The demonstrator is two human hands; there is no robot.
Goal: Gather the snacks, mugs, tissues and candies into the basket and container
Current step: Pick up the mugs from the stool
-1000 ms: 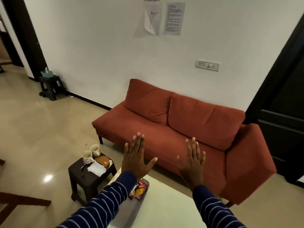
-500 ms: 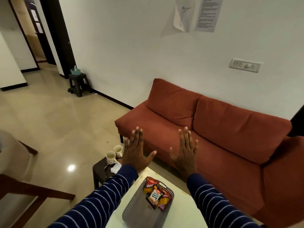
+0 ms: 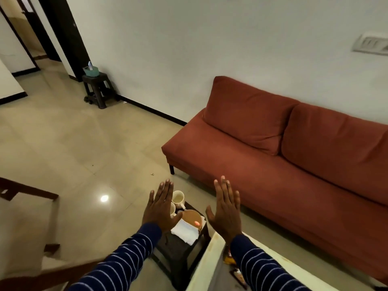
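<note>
Far left, back by the dark doorway: dark plastic stool (image 3: 98,89) against the wall with a teal container (image 3: 90,71) on top, something pale sticking out of it, too small to identify.

Left hand (image 3: 160,208): raised, palm away from the camera, fingers spread and straight, holding nothing. It hangs in front of a second dark stool (image 3: 178,248) and partly covers one of the two white mugs (image 3: 178,197); the other mug stands fully visible at the stool's far edge, empty as far as the inside shows.

Same stool, just right of the mugs: round brown container (image 3: 192,216) with a small orange-red piece (image 3: 197,223) at its near edge, likely a candy. White folded tissues (image 3: 185,231) lie touching the container's near side.

Right hand (image 3: 226,211): also raised, open flat, fingers apart, empty. Its wrist sits above the corner of a white table (image 3: 212,259).

On that table, mostly behind the right striped sleeve (image 3: 258,267): bits of snack packets (image 3: 228,257), orange and dark wrappers, only edges visible. Can't tell what they rest in.

Right side: rust-red sofa (image 3: 294,143) along the white wall, light switch panel (image 3: 370,44) above it.
</note>
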